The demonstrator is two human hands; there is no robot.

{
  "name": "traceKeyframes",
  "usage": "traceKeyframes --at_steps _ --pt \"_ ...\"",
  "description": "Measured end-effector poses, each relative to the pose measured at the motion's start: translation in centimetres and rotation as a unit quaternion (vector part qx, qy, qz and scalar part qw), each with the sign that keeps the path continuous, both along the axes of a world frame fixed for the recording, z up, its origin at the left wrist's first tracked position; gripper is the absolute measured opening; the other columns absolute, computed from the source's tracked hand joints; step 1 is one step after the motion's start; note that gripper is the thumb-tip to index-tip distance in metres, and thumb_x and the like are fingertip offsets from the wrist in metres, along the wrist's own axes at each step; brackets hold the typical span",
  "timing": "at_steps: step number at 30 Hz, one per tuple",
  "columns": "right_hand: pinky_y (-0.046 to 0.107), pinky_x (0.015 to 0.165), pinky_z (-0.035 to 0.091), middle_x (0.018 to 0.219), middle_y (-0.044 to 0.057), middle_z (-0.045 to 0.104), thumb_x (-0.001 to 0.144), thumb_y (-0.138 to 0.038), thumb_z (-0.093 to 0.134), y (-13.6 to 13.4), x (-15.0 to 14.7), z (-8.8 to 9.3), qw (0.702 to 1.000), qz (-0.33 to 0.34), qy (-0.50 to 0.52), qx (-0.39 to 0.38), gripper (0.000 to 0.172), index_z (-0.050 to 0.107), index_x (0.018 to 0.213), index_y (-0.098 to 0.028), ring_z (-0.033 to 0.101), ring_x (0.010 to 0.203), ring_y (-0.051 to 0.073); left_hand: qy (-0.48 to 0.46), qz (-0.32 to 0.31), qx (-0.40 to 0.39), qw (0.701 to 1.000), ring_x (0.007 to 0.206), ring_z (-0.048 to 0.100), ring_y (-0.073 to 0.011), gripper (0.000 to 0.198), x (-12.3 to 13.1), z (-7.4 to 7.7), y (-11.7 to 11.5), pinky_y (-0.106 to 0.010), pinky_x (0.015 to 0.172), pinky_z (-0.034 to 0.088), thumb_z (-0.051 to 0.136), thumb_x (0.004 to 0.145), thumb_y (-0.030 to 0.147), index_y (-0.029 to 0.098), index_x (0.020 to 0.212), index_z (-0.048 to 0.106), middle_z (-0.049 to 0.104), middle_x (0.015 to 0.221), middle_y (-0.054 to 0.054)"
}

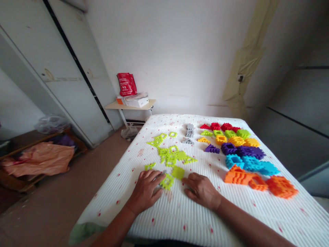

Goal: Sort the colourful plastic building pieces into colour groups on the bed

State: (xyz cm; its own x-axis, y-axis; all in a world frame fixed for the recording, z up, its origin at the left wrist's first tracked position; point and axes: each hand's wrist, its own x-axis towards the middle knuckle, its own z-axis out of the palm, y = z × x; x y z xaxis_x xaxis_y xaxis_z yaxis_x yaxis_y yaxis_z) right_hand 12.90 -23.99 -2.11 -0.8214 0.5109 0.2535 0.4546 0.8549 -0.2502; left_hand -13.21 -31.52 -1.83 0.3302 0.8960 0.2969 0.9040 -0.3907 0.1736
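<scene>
- Lime-green plastic pieces [171,155] lie in a loose, partly linked spread in the middle of the white ribbed mattress [205,219], running from just beyond your hands toward the far end.
- Your left hand [145,190] is palm down at the near edge of that spread. Its fingers [154,176] lie close together against a small lime piece [167,181]; you can't tell from this view whether they're clamped on it.
- Your right hand [202,190] rests flat on the mattress, its fingers [189,181] slightly apart and holding nothing, near a flat lime square [178,172].
- Both hands are at the near end of the lime pieces, not at the coloured rows. Since the lime square lies flat, lifting it calls for getting your fingertips under an edge.
- To your right, pieces sit in colour bands, from far to near: red pieces [218,127], yellow pieces [236,140], purple pieces [239,150], blue pieces [250,164] and orange pieces [246,181].
- Grey pieces [189,130] stand apart near the far end of the bed.
- Beyond the far left corner, a small desk [113,106] carries a white box [136,102] and a red bag [126,84].
</scene>
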Motion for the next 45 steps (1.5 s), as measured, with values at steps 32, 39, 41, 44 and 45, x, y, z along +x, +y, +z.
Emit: traceKeyframes --at_steps 32,39,41,44,45 --pt "0.022 0.063 0.036 0.072 0.002 0.060 0.089 -0.020 0.042 0.8 -1.4 -0.4 0.999 -0.047 0.014 -0.024 0.022 0.060 0.077 -0.018 0.055 0.069 0.012 -0.030 0.159 0.116 0.980 0.083 0.057 -0.0233 0.035 -0.4 -1.6 0.2 -0.041 0.075 0.043 0.056 0.072 0.013 0.020 0.106 0.057 0.063 0.087 -0.005" --pt "0.023 0.063 0.035 0.074 0.002 0.061 0.088 -0.020 0.044 0.7 -1.4 -0.4 0.999 -0.050 0.006 -0.013 0.019 0.061 0.080 -0.018 0.054 0.070 0.012 -0.024 0.113 0.154 0.981 0.076 0.057 -0.0191 0.013 -1.0 -2.4 0.8 -0.035 0.072 0.044 0.053 0.078 0.012 0.019 0.085 0.060 0.065 0.079 -0.002" --pt "0.022 0.063 0.035 0.075 0.001 0.061 0.088 -0.021 0.044 0.8 -1.4 -0.5 0.999 -0.049 0.005 -0.010 0.018 0.060 0.079 -0.018 0.054 0.070 0.012 -0.030 0.104 0.171 0.979 0.074 0.057 -0.0180 0.010 -1.2 -2.6 0.7 -0.033 0.072 0.044 0.052 0.079 0.013 0.019 0.081 0.060 0.065 0.077 -0.002" --pt "0.022 0.062 0.035 0.073 0.001 0.060 0.088 -0.021 0.045 0.8 -1.4 -0.7 0.999 -0.053 0.005 -0.005 0.018 0.058 0.076 -0.018 0.053 0.068 0.011 -0.058 0.089 0.215 0.971 0.074 0.058 -0.0161 0.010 -1.5 -2.5 0.6 -0.031 0.072 0.045 0.052 0.081 0.013 0.020 0.081 0.059 0.065 0.077 -0.001" --pt "0.022 0.062 0.035 0.073 0.001 0.060 0.087 -0.021 0.045 0.8 -1.5 -0.7 0.999 -0.054 0.007 -0.003 0.018 0.058 0.075 -0.018 0.053 0.068 0.011 -0.071 0.085 0.231 0.967 0.075 0.058 -0.0156 0.010 -1.6 -2.3 0.8 -0.030 0.073 0.046 0.052 0.082 0.013 0.020 0.083 0.059 0.065 0.078 -0.002"
